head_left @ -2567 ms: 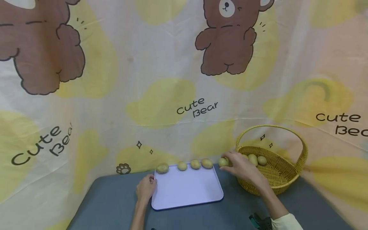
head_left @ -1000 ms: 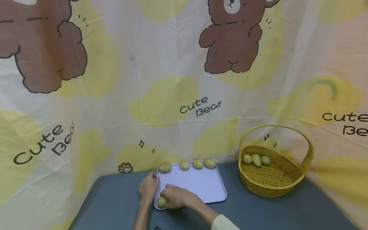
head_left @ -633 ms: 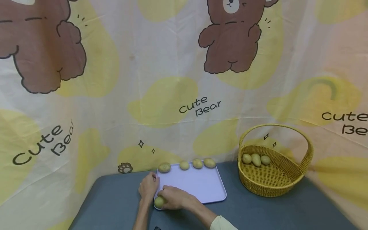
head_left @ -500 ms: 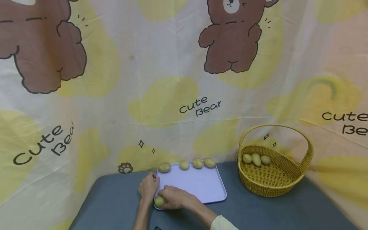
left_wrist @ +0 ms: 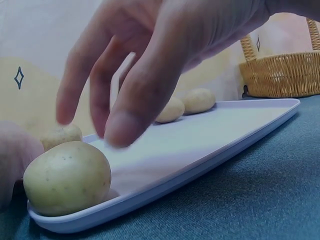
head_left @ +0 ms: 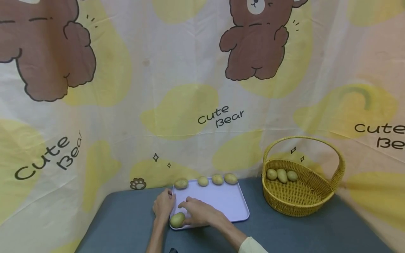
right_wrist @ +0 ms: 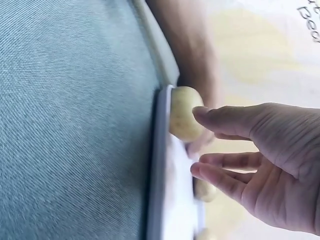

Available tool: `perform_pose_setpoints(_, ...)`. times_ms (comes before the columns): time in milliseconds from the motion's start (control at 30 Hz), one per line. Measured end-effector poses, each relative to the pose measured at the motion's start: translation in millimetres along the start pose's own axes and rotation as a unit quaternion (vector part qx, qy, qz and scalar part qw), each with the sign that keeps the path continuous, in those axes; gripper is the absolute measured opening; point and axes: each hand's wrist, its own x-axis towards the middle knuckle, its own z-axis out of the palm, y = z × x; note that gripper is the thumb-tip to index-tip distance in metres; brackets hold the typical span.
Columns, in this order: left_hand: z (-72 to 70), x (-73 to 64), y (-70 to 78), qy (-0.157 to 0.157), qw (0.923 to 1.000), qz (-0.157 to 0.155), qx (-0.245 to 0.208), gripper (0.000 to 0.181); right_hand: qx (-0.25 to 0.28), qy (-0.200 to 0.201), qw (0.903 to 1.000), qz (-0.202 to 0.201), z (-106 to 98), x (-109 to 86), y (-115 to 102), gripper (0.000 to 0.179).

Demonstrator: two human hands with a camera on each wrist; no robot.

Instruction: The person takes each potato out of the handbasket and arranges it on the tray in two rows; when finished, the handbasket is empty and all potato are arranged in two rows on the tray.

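Observation:
A potato (head_left: 177,220) lies in the near left corner of the lilac tray (head_left: 221,203). Just right of it my right hand (head_left: 200,212) hovers over the tray, its fingers spread and holding nothing. In the right wrist view the thumb overlaps the potato (right_wrist: 183,117); contact is hard to tell. My left hand (head_left: 163,204) grips the tray's left edge with curled fingers, and only a blurred part of this hand (left_wrist: 15,160) appears in the left wrist view. Along the tray's far edge several potatoes stand in a row, the leftmost potato (head_left: 181,183) at the corner.
To the right of the tray stands a yellow wicker basket (head_left: 286,207) with a tall handle and three potatoes (head_left: 282,175) inside. Grey cloth (head_left: 126,218) covers the table. A bear-print curtain (head_left: 177,112) hangs right behind it.
My right hand brought a potato from beside the basket to the tray's near left corner. Its fingers have since let go and drawn slightly up and right. The left hand stays at the tray's edge.

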Motion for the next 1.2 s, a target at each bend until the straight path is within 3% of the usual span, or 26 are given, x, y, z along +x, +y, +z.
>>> perform_pose_setpoints(267,0.9,-1.0,0.8,0.009,1.0000,0.005,-0.001,0.012,0.043,0.027,0.9984,0.026,-26,-21.0,15,0.049)
perform_pose_setpoints(633,-1.5,1.4,0.1,0.015,0.9998,0.015,0.004,0.013,0.097,0.103,0.9888,0.048,-70,-65.8,53,0.039)
perform_pose_setpoints(1000,-0.9,2.7,0.7,0.012,0.9999,0.012,0.002,0.014,0.081,0.163,0.9801,0.079,-106,-116.0,114,0.029)
perform_pose_setpoints(1200,0.8,0.7,1.7,0.008,0.9999,0.004,0.005,0.013,0.061,0.168,0.9773,0.114,-129,-141.3,150,0.010)
